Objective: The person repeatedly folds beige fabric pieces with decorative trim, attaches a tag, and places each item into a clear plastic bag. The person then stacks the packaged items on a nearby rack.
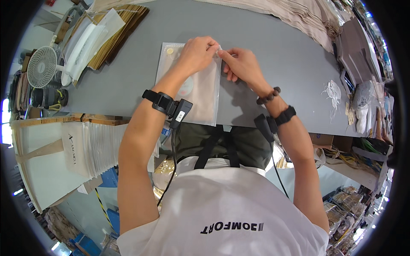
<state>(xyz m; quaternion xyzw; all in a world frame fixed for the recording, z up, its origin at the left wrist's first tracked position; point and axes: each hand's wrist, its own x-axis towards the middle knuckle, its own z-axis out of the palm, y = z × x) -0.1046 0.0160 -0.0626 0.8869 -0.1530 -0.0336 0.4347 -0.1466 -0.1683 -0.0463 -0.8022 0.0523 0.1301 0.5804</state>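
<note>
Lengthwise, the clear plastic bag (203,100) runs away from the person's body with a slight lean, its near end lying at the front edge of the counter (273,47), pale beige contents showing through. Level with the bag's nearer half, well apart to its right, lies a tuft of white string (333,94). A pale round patch (186,87) shows around the bag's middle, partly behind the left forearm, which crosses above the bag. The left hand (198,53) is over the bag's far part, its grip pressed together on the far right corner; the right hand (243,66) is just outside the bag's right side, thumb and forefinger pinching at that same corner, other fingers loosely curled. What exactly sits between the tips is too small to tell, beyond a whitish bit of plastic. From this double grip, the rest of the bag stretches leftward and back toward the body, so the left hand is nearer its bulk. A pale yellow disc (170,51) marks the bag's far left corner. Beyond the bag's far end, ribbed beige fabric (294,13) lines the back.
</note>
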